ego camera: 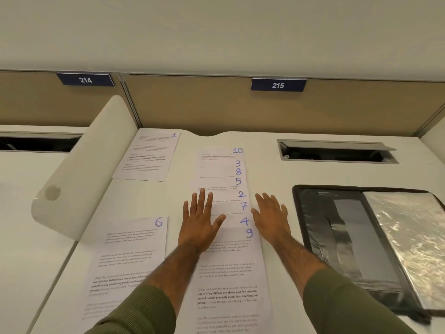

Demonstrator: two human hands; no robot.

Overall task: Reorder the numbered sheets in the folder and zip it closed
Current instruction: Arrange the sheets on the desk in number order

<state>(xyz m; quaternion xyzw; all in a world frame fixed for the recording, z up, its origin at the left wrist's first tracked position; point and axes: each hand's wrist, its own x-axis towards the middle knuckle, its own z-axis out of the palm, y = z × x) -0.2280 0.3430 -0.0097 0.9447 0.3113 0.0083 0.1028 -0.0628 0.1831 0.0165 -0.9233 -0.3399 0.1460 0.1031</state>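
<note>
Broadly, a white desk (272, 165) fills the view, backed by tan panels. A rounded white divider (81, 165) stands at its left side. At the right lies the black folder (349, 237), open and flat, with a shiny clear pocket on its right half. Down the middle runs a fanned column of sheets (228, 273), overlapping so the handwritten numbers show from far to near: 10, 3, 8, 5, 2, 7, 4, 9. Sheet 6 (125, 256) lies alone just left of the column, near the person; sheet 1 (147, 155) lies alone at the far left.

The left hand (199, 225) lies flat on the column, fingers straight and spread, gripping nothing. The right hand (271, 218) rests at the column's right edge beside 7 and 4, fingers straight too. Both sleeves are olive green.

Small blue labels read 214 (85, 80) and 215 (278, 85).
</note>
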